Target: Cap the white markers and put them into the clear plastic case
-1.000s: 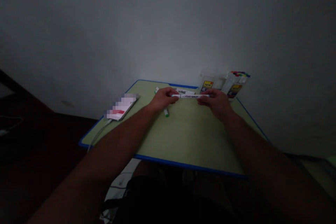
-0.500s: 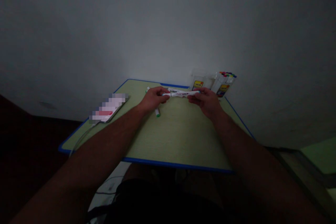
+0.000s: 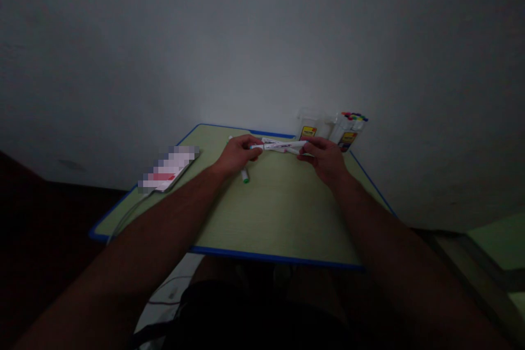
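Note:
A white marker [image 3: 285, 146] with dark print lies level between my two hands, above the far half of the table. My left hand [image 3: 240, 154] pinches its left end, where a bluish tip shows. At the right end, the fingers of my right hand [image 3: 326, 159] are closed on the same marker. Just behind it more white markers [image 3: 268, 141] rest on the table, partly covered. Below my left hand a marker with a green end [image 3: 245, 177] sticks out, its middle hidden by the hand.
At the back right stand a clear case [image 3: 308, 123] with a yellow label and a second clear case [image 3: 348, 130] full of colourful-ended markers. A phone [image 3: 170, 169] with a cable lies on the left of the blue-edged table [image 3: 279, 219]. A wall [image 3: 262, 38] rises behind.
The marker has shifted slightly left with my hands. At its right end, the bluish tip seen earlier by my right fingers no longer shows; the left tip shows more plainly.

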`<state>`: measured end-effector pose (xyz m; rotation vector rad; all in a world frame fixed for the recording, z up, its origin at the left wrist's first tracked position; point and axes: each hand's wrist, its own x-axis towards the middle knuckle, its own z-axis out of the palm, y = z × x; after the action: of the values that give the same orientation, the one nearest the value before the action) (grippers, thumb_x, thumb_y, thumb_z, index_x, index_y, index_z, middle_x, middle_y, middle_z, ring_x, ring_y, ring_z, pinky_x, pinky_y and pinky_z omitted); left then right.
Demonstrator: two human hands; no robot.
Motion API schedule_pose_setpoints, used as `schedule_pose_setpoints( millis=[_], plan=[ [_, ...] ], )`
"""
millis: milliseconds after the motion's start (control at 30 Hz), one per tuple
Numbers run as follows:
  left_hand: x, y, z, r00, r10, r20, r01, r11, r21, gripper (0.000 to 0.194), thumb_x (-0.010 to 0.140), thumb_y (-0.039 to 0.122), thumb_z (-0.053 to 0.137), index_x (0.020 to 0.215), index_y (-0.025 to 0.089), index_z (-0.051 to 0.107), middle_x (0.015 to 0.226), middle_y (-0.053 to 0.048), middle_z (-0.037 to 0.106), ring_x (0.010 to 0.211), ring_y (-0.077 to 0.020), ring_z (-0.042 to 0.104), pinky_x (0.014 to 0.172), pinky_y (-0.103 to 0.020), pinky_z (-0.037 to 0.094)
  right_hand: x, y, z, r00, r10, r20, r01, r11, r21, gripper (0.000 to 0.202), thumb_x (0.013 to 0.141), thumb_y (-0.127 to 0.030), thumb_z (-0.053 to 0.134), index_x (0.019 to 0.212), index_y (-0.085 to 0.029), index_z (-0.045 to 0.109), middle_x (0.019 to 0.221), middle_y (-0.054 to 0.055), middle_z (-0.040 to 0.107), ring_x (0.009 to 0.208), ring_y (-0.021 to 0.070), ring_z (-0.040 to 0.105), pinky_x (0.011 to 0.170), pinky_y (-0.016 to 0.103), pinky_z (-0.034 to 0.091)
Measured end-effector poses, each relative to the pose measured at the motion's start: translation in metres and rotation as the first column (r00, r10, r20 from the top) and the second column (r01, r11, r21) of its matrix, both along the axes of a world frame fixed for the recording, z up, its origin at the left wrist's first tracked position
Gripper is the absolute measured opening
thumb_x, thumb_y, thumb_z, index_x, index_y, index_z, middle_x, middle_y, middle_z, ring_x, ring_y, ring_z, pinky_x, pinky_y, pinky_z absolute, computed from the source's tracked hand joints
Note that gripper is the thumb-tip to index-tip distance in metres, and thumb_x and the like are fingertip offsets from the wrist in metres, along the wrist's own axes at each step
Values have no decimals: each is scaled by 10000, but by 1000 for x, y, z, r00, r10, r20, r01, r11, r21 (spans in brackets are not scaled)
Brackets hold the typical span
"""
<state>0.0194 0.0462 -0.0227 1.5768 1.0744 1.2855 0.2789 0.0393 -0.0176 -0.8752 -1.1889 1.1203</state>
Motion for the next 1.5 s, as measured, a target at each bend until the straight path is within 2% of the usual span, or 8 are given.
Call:
schedule_pose_setpoints(
  millis=[133, 267, 433, 633, 967, 1167, 1333, 1500],
  plan=[
    [-1, 2, -2, 1000, -8, -25, 7, 1000, -22, 175, 725, 178, 758, 898, 166, 730, 618, 3, 659, 568, -129, 594, 607, -284, 476, -4, -2, 1, 999, -19, -26, 19, 1000, 25, 409, 552, -349, 948, 855, -212, 709, 743, -23, 710, 694, 138, 687, 722, 358, 662],
    [-1, 4, -6, 996, -21, -90, 19, 1000, -21, 193, 686, 169, 756, 877, 172, 729, 638, 3, 679, 567, -132, 596, 585, -275, 473, -10, -8, 5, 999, 38, -18, -37, 999, 32, 452, 516, -334, 971, 854, -217, 697, 748, -21, 719, 680, 142, 703, 747, 372, 665],
    [-1, 6, -8, 989, 11, -148, -10, 1000, 3, 221, 662, 184, 759, 882, 177, 736, 719, -17, 722, 640, -167, 656, 622, -299, 524, -20, -16, 10, 996, 86, 22, -87, 993, 77, 444, 532, -343, 971, 868, -228, 706, 743, -40, 686, 697, 147, 710, 764, 391, 672],
    [0, 6, -9, 991, 8, -130, -5, 1000, 21, 211, 667, 172, 769, 874, 179, 733, 806, -38, 744, 683, -172, 667, 644, -305, 533, -26, -23, 15, 991, 131, 27, -133, 986, 104, 397, 541, -304, 961, 839, -227, 710, 756, -30, 693, 694, 146, 711, 706, 355, 675],
    [-1, 6, -7, 990, 35, -137, -32, 999, 19, 223, 670, 151, 762, 888, 173, 722, 762, -20, 730, 622, -153, 640, 633, -308, 514, -25, -22, 14, 992, 113, 63, -119, 988, 100, 391, 571, -332, 949, 864, -231, 710, 751, -29, 685, 728, 159, 718, 719, 367, 678],
    [2, -1, 2, 992, 86, -95, -82, 995, 47, 177, 687, 146, 750, 859, 166, 711, 721, -3, 694, 599, -134, 600, 618, -294, 492, -19, -12, 9, 998, -5, 61, 0, 996, 88, 366, 623, -316, 910, 917, -233, 708, 778, -25, 705, 746, 154, 726, 690, 328, 667],
    [5, -6, 8, 983, 162, -88, -149, 979, 137, 183, 669, 177, 804, 837, 165, 732, 718, -2, 685, 629, -126, 565, 625, -282, 446, -8, 1, -4, 964, -138, 229, 146, 989, -18, 273, 640, -191, 863, 876, -197, 726, 727, -8, 716, 653, 134, 680, 578, 275, 622],
    [10, -7, 5, 997, 62, -44, -54, 986, 157, 236, 650, 241, 836, 848, 163, 734, 763, -6, 692, 667, -129, 567, 656, -284, 451, -5, 6, -11, 921, -181, 346, 213, 975, -56, 218, 658, -63, 801, 836, -181, 760, 762, 9, 732, 601, 119, 654, 499, 247, 591]
  ],
)
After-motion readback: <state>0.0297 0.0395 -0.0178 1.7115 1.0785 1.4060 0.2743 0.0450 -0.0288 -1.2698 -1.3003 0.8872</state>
